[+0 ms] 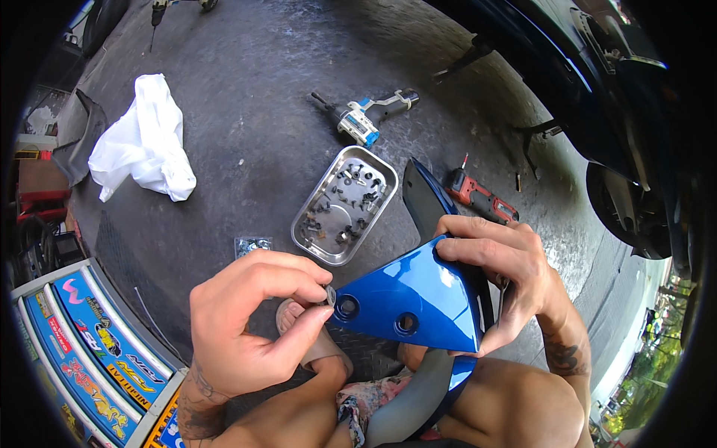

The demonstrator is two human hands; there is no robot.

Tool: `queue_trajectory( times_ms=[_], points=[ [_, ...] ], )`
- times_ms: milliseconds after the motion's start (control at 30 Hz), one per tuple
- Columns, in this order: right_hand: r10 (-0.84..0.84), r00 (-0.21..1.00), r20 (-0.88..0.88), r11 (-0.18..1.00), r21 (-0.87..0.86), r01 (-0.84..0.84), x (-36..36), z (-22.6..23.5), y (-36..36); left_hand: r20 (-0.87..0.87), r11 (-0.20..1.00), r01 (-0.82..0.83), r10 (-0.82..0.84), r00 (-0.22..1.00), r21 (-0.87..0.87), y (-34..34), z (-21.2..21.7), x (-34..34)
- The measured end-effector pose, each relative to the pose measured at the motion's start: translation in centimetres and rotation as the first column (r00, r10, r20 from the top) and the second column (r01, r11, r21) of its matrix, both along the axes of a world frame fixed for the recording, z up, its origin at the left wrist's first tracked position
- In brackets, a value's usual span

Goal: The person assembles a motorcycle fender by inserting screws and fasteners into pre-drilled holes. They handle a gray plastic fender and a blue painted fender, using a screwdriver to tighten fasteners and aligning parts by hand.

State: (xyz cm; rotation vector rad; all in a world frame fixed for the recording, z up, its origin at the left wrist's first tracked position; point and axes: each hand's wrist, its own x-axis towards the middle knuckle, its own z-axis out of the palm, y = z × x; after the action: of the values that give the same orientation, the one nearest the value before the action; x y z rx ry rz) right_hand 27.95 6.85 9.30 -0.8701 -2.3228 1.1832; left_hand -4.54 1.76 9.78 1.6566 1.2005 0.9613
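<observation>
While my right hand (497, 272) clamps the blue fairing panel (418, 295) at its wide end, my left hand (250, 321) pinches a small washer (329, 294) just left of the nearest hole (347, 306); panel's long axis tapers toward that pinch.

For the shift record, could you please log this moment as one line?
left hand: pinches small washer at blue panel corner | right hand: grips panel | metal tray: screws, on floor
</observation>
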Motion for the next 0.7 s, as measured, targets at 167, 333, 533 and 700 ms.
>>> queue_trajectory(
  times_ms=[167,333,533,700],
  points=[
    [-0.001,1.000,0.003,1.000,-0.012,0.001,-0.3,-0.2,0.3,-0.005,0.994,0.095,-0.095,0.995,0.061,0.4,0.0,-0.6],
    [0.003,1.000,0.003,1.000,0.014,-0.003,-0.4,0.2,1.3,0.209,0.994,0.040,-0.018,0.978,-0.102,0.3,-0.6,-0.4],
    [0.007,1.000,-0.030,0.999,0.036,-0.006,-0.2,0.8,1.4,0.503,0.974,0.108,0.006,0.864,-0.198,-0.1,-1.3,-0.2],
    [-0.010,0.998,-0.061,0.999,0.038,0.013,0.0,0.6,0.6,0.695,0.941,0.197,0.054,0.717,-0.277,-0.7,-2.4,-0.1]
  ],
)
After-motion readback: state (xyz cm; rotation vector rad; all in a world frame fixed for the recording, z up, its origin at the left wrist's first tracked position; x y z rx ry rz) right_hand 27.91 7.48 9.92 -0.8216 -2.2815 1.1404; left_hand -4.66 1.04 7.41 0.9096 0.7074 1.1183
